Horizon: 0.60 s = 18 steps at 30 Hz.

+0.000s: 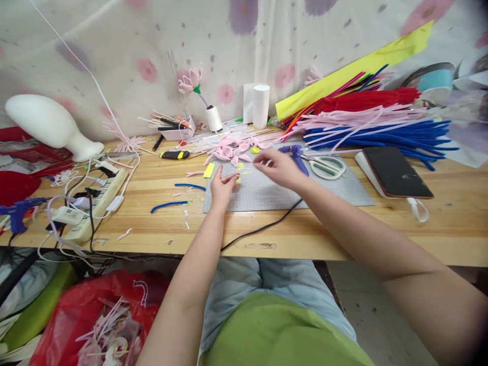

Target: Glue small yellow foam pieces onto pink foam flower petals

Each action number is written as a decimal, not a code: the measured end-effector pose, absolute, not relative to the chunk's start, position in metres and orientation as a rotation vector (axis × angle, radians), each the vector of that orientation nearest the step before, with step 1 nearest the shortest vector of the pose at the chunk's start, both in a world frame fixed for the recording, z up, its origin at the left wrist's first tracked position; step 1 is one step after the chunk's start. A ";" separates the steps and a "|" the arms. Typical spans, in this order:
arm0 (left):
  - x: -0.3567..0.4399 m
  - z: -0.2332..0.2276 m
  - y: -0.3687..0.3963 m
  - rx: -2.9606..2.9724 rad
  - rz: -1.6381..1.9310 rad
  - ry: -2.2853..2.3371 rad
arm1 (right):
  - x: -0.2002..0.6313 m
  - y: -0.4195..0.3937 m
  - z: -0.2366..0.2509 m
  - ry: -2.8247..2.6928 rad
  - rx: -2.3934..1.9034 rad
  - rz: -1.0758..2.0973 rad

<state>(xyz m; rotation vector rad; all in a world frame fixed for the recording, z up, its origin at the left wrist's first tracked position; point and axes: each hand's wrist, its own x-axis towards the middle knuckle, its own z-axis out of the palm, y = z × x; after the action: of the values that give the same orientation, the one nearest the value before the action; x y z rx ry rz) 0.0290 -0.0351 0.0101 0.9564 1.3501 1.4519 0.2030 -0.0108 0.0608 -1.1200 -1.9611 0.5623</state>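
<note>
Resting on the grey mat (267, 195), left hand (221, 187) near its edge

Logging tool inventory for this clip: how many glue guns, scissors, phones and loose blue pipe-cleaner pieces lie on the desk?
Glue guns: 2, blue glue gun by the right hand, second glue gun at far left
Scissors: 1
Phone: 1
Loose blue pieces: 2, upper piece, lower piece
Total: 6

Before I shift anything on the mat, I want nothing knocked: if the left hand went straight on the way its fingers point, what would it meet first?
Probably the pink petal pieces just beyond the left hand, which points up the grey mat; small yellow scraps lie close beside that line. Depth is unclear.
</note>
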 end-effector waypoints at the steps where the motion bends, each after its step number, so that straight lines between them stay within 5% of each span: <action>1: 0.029 0.010 -0.035 0.967 1.449 1.351 | 0.190 -0.006 0.052 -2.000 -1.136 0.699; 6: 0.028 0.007 -0.034 0.968 1.454 1.372 | 0.158 0.009 0.017 -1.904 -1.205 1.107; 18: 0.029 0.005 -0.031 1.008 1.430 1.365 | 0.154 0.007 0.011 -1.789 -1.292 1.056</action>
<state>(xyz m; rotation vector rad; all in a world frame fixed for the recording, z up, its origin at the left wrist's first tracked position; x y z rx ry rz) 0.0286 -0.0312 0.0048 1.0075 1.3654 1.4303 0.1538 0.0065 0.0112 -1.2918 -1.7893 1.0564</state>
